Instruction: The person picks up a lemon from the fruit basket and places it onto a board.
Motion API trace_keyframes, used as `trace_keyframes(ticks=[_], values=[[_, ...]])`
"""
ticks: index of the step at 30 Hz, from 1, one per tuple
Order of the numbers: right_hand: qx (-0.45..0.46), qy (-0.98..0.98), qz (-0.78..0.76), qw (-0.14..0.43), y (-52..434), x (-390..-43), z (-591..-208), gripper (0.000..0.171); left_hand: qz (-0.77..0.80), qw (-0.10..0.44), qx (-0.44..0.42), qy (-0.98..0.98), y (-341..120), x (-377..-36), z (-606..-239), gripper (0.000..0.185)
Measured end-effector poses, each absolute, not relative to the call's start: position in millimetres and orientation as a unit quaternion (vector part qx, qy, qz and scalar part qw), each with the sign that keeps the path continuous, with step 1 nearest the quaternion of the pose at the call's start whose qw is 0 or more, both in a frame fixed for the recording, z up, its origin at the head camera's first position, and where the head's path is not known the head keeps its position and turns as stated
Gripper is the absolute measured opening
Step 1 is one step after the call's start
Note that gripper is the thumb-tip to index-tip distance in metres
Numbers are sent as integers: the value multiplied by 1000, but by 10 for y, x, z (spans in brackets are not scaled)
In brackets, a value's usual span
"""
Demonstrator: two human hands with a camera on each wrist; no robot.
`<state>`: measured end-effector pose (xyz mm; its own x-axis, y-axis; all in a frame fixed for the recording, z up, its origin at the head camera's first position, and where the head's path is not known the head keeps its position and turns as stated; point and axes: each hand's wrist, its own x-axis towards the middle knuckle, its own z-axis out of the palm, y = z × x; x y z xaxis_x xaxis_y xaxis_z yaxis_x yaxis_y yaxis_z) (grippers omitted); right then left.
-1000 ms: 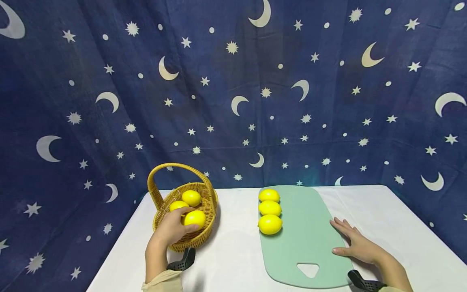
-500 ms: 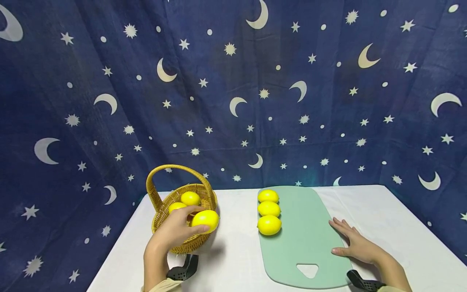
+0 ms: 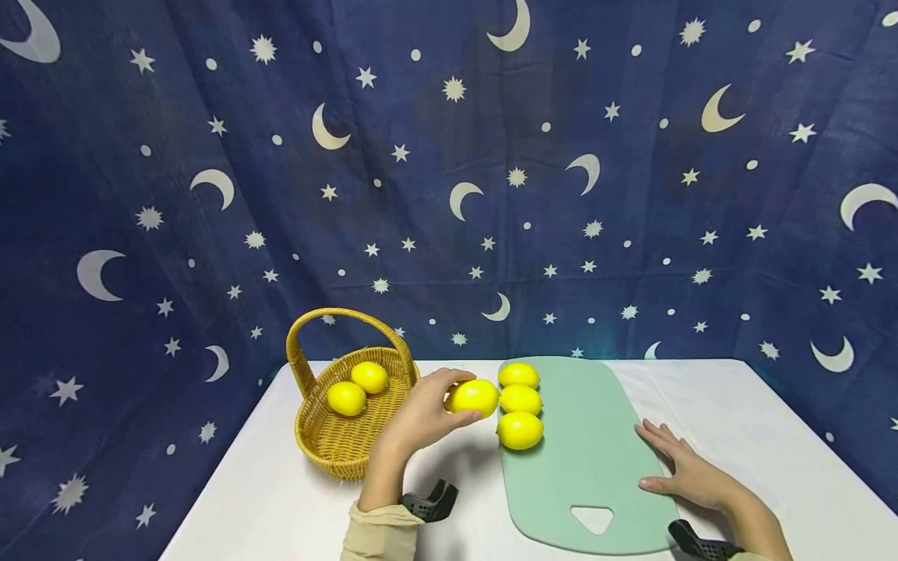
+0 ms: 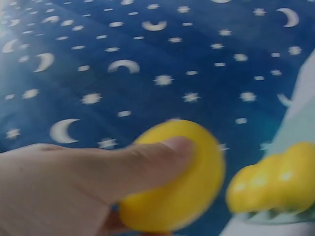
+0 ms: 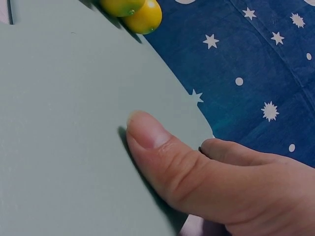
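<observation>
My left hand (image 3: pixel 429 411) grips a yellow lemon (image 3: pixel 475 396) in the air, just left of the green cutting board (image 3: pixel 596 460). In the left wrist view my thumb curls over that lemon (image 4: pixel 178 183). Three lemons (image 3: pixel 520 400) lie in a row along the board's left edge, also seen as lemons (image 4: pixel 271 179) in the left wrist view. A woven basket (image 3: pixel 339 446) with a handle stands at the left and holds two lemons (image 3: pixel 357 387). My right hand (image 3: pixel 684 465) lies flat on the board's right edge, thumb (image 5: pixel 156 142) pressed on the board (image 5: pixel 59 128).
A white table (image 3: pixel 266 499) carries everything. A dark blue star-and-moon cloth (image 3: pixel 449 156) hangs behind and around the table. Black wrist mounts (image 3: pixel 431 503) show near both forearms.
My left hand lifted a lemon out of the basket and carried it right, up to the board's left edge. The right hand stayed where it was.
</observation>
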<state>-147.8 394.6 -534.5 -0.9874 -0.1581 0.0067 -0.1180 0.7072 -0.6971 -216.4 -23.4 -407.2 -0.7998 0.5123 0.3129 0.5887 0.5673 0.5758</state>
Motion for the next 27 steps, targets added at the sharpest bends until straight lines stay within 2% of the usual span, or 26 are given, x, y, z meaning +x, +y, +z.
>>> trace_keyframes(ticks=[11,27], values=[[-90,913,-397,19,3968,-1465,-5344,91,-375,70,-322,-866,600,-2446,-4408,55],[-52,929,-366,29,3924,-1480,-5353,96,-352,66,-348,-866,1147,-2790,-4632,55]])
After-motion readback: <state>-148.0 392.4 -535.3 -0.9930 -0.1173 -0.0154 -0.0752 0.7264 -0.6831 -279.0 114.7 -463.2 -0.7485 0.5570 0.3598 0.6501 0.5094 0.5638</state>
